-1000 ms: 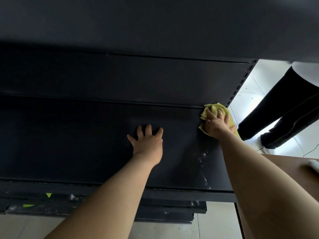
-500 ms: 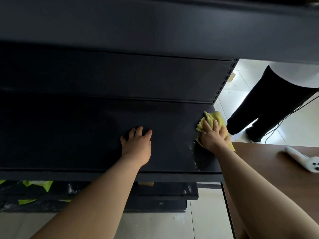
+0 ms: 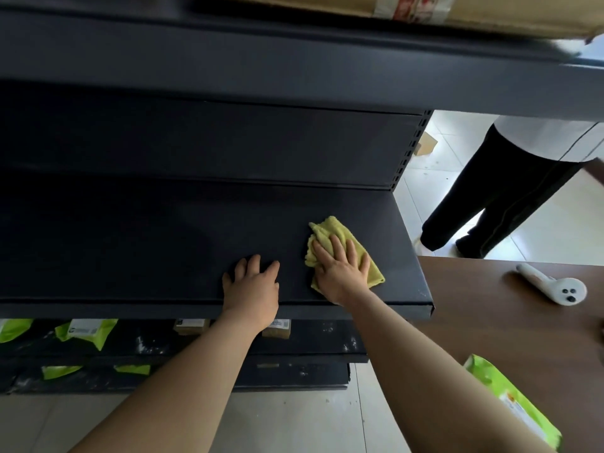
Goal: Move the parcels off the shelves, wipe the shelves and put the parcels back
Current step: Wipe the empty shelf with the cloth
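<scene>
Parcels: lime-green plastic mailer bags [image 3: 88, 333] and small brown cardboard packets [image 3: 276, 328] lie on the lower dark tiers. 1 more lime-green mailer [image 3: 513, 403] lies on the brown wooden table [image 3: 474, 322].
Head view, shelf: the wide dark grey metal shelf [image 3: 130, 243] under the hands carries no parcel, only the cloth.
Wiping side: the right hand [image 3: 340, 269] lies with fingers spread flat, pressing the crumpled yellow microfibre cloth [image 3: 330, 232] near the shelf's front right.
Bracing side: the left hand [image 3: 253, 289] rests flat just beside it at the front lip, fingers relaxed, holding nothing.
Risk, cloth: it is pressed and not gripped, so a fast stroke could bunch it or push it off the open right end.
Risk, shelf: weight leaned on the front lip may flex or tip the panel.
Risk, coverage: the dim left stretch could be missed.
Containers: a tan cardboard box [image 3: 474, 14] sits on the top tier; I cannot tell its contents.
</scene>
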Demonstrator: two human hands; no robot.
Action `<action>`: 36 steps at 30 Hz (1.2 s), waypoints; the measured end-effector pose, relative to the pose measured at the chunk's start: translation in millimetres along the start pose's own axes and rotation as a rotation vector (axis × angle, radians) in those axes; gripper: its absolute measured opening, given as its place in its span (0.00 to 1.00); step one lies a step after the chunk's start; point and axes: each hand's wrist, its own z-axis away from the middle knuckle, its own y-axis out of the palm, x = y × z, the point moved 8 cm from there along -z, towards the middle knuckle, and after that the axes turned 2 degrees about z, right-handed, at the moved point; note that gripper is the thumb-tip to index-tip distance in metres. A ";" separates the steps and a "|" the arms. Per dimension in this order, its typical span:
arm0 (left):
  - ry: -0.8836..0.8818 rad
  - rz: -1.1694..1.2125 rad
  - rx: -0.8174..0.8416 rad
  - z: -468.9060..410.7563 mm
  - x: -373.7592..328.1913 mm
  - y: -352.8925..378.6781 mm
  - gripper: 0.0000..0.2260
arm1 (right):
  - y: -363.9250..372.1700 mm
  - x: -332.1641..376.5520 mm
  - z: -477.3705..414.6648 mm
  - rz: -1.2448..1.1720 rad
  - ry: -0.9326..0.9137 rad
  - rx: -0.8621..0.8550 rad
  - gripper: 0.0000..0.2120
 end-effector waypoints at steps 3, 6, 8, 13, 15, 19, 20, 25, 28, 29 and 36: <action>0.021 -0.023 0.001 7.7 -12.1 3.2 0.21 | -2.8 -27.7 12.6 -0.004 0.036 -0.031 0.25; 0.033 -0.026 0.012 12.3 -23.0 5.8 0.20 | -10.8 -66.5 20.9 -0.018 0.133 -0.047 0.25; 0.028 -0.024 0.022 14.0 -27.7 7.4 0.20 | -14.6 -93.6 27.9 -0.026 0.208 -0.047 0.24; 0.040 -0.025 0.026 14.5 -28.0 7.8 0.20 | -18.7 -130.9 42.0 -0.177 0.357 -0.057 0.23; 0.054 -0.033 0.022 15.8 -26.3 7.1 0.20 | -17.0 -132.0 47.6 -0.203 0.375 -0.062 0.23; 0.080 -0.033 -0.015 18.0 -22.0 3.4 0.20 | -6.5 -123.2 64.6 -0.198 0.412 -0.108 0.23; 0.082 -0.029 -0.025 19.0 -20.5 2.3 0.20 | -3.4 -118.8 68.8 -0.192 0.423 -0.115 0.23; 0.090 -0.019 -0.066 25.8 -8.4 -2.0 0.19 | 10.4 -77.6 78.0 -0.193 0.406 -0.126 0.25; 0.087 -0.001 -0.064 29.4 0.2 -2.8 0.19 | 19.7 -35.2 78.5 -0.183 0.327 -0.112 0.26; 0.083 0.003 -0.062 30.0 2.6 -3.2 0.19 | 22.6 -19.3 78.3 -0.170 0.289 -0.106 0.27; 0.041 0.015 -0.038 30.3 9.7 -6.7 0.15 | 25.5 21.5 79.6 -0.105 0.041 -0.150 0.25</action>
